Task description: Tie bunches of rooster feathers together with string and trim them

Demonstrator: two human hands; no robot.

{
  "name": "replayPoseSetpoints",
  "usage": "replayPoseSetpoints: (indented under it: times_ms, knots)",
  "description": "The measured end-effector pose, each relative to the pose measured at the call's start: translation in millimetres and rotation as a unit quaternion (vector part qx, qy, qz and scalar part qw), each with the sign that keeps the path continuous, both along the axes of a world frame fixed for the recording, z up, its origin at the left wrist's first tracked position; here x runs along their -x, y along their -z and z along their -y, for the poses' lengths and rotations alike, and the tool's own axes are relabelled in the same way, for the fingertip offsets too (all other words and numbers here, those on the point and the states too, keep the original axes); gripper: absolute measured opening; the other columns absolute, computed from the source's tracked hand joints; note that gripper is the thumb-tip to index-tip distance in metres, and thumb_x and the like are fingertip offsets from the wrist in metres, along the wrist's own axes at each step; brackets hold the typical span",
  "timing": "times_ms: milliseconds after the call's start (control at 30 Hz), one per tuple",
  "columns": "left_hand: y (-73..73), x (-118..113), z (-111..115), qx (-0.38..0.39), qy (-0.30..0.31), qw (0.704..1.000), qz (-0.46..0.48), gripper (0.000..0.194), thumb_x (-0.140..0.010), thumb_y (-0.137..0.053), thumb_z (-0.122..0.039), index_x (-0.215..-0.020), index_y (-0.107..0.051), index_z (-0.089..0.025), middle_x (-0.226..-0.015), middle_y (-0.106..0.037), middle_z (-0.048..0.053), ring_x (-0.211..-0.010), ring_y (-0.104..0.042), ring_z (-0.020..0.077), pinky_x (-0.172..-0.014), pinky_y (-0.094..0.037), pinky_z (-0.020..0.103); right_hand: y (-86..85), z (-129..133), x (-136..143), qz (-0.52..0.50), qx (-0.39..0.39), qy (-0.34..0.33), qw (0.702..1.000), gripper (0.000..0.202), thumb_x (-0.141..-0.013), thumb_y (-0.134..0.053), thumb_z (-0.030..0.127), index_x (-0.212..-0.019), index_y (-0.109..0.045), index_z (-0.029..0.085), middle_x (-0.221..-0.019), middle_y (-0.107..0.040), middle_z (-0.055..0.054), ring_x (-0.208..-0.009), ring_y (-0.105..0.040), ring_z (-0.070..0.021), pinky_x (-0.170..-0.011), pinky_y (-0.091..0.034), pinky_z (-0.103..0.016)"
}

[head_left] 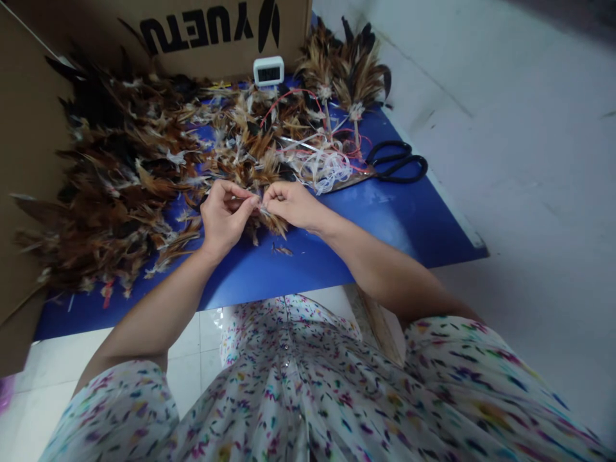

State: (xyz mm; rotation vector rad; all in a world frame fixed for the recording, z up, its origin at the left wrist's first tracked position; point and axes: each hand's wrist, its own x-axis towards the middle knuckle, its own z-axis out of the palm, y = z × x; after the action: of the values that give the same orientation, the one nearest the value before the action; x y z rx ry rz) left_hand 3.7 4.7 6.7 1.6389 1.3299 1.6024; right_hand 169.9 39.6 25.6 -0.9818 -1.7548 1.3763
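My left hand (225,215) and my right hand (292,204) meet over the blue table, thumbs and fingertips pinched close together. Between them is a small bunch of brown feathers (272,222), its pale base ends at my fingertips. Which hand bears the bunch is hard to make out, but both pinch at it. Just beyond my hands lies a loose pile of brown feathers (240,144). A tangle of white plastic ribbon (327,167) sits right of the pile, with red string (359,151) around it. Black-handled scissors (397,162) rest near the right edge, blades partly under the ribbon.
A large heap of brown and black feathers (120,179) covers the left of the blue table (385,224). Two feather dusters (356,77) lie at the back right. A white digital clock (268,70) stands before a cardboard box (206,32). More cardboard (24,160) walls the left.
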Motion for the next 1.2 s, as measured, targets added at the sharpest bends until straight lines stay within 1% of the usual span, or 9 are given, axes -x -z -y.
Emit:
replayPoseSetpoints:
  times_ms: [233, 433, 533, 733, 833, 967, 1067, 1133, 1200]
  knots:
    - [-1.0, 1, -2, -0.005, -0.008, 1.0, -0.002, 0.047, -0.073, -0.082, -0.053, -0.086, -0.049, -0.022, -0.08, -0.066, -0.002, -0.069, -0.069, 0.0119, -0.061, -0.058, 0.023, 3.5, -1, -4, 0.053, -0.054, -0.015, 0.997, 0.012, -0.078, -0.061, 0.025, -0.07, -0.057, 0.016, -0.061, -0.053, 0.004, -0.058, -0.045, -0.009, -0.06, -0.035, -0.025]
    - [0.6, 4, -5, 0.01, 0.016, 1.0, 0.019, 0.05, -0.074, -0.08, -0.057, -0.088, -0.047, -0.022, -0.08, -0.065, -0.002, -0.071, -0.071, 0.014, -0.06, -0.059, 0.025, -0.1, 2, -5, 0.08, -0.075, -0.026, 0.994, 0.008, -0.075, -0.058, 0.021, -0.069, -0.057, 0.016, -0.063, -0.054, 0.004, -0.062, -0.045, -0.0098, -0.063, -0.034, -0.026]
    - [0.4, 4, -5, 0.014, 0.018, 0.999, 0.034, 0.051, -0.073, -0.081, -0.057, -0.088, -0.047, -0.022, -0.078, -0.065, -0.002, -0.071, -0.072, 0.0151, -0.06, -0.059, 0.026, -0.4, 1, -5, 0.097, -0.069, -0.033, 0.992, 0.008, -0.074, -0.058, 0.021, -0.068, -0.056, 0.017, -0.061, -0.052, 0.004, -0.06, -0.044, -0.0097, -0.063, -0.033, -0.026]
    - [0.7, 4, -5, 0.025, 0.02, 0.998, 0.05, 0.052, -0.072, -0.082, -0.056, -0.088, -0.046, -0.023, -0.078, -0.066, -0.002, -0.077, -0.074, 0.0174, -0.061, -0.06, 0.027, 1.2, 0, -6, 0.101, -0.078, -0.043, 0.991, 0.007, -0.073, -0.057, 0.02, -0.069, -0.057, 0.016, -0.066, -0.056, 0.003, -0.064, -0.047, -0.0103, -0.065, -0.034, -0.026]
    - [2.7, 5, -6, 0.023, 0.022, 0.998, 0.054, 0.051, -0.072, -0.083, -0.055, -0.088, -0.046, -0.023, -0.078, -0.066, -0.002, -0.075, -0.074, 0.0163, -0.061, -0.06, 0.026, 1.4, 0, -6, 0.101, -0.078, -0.042, 0.991, 0.007, -0.073, -0.057, 0.021, -0.068, -0.057, 0.016, -0.066, -0.056, 0.003, -0.064, -0.047, -0.01, -0.065, -0.034, -0.026]
    - [5.6, 5, -11, 0.015, 0.019, 0.997, 0.076, 0.054, -0.07, -0.083, -0.055, -0.086, -0.044, -0.023, -0.074, -0.065, -0.004, -0.066, -0.072, 0.014, -0.057, -0.058, 0.025, 3.0, 0, -5, 0.098, -0.077, -0.044, 0.991, 0.006, -0.073, -0.058, 0.019, -0.068, -0.058, 0.016, -0.065, -0.055, 0.004, -0.062, -0.046, -0.009, -0.063, -0.035, -0.024]
    - [6.1, 6, -14, 0.015, 0.016, 0.995, 0.094, 0.054, -0.068, -0.084, -0.055, -0.085, -0.044, -0.023, -0.072, -0.065, -0.005, -0.061, -0.071, 0.0134, -0.057, -0.058, 0.025, 2.5, -1, -4, 0.075, -0.069, -0.037, 0.994, 0.003, -0.075, -0.058, 0.014, -0.072, -0.06, 0.015, -0.065, -0.056, 0.004, -0.06, -0.048, -0.0081, -0.061, -0.036, -0.023]
    - [5.7, 7, -16, 0.013, 0.007, 0.995, 0.098, 0.054, -0.068, -0.085, -0.054, -0.084, -0.044, -0.023, -0.072, -0.066, -0.005, -0.061, -0.07, 0.0129, -0.058, -0.058, 0.025, -0.3, 1, -4, 0.057, -0.039, -0.026, 0.997, 0.006, -0.081, -0.057, 0.013, -0.079, -0.062, 0.015, -0.062, -0.056, 0.005, -0.054, -0.049, -0.0075, -0.058, -0.037, -0.023]
    - [5.5, 8, -17, 0.008, -0.006, 0.996, 0.094, 0.053, -0.069, -0.084, -0.053, -0.084, -0.045, -0.023, -0.072, -0.065, -0.005, -0.062, -0.07, 0.0124, -0.059, -0.058, 0.024, -4.3, 3, -3, 0.039, 0.013, -0.024, 0.999, 0.008, -0.089, -0.054, 0.017, -0.087, -0.062, 0.016, -0.058, -0.054, 0.006, -0.048, -0.05, -0.0075, -0.052, -0.037, -0.022]
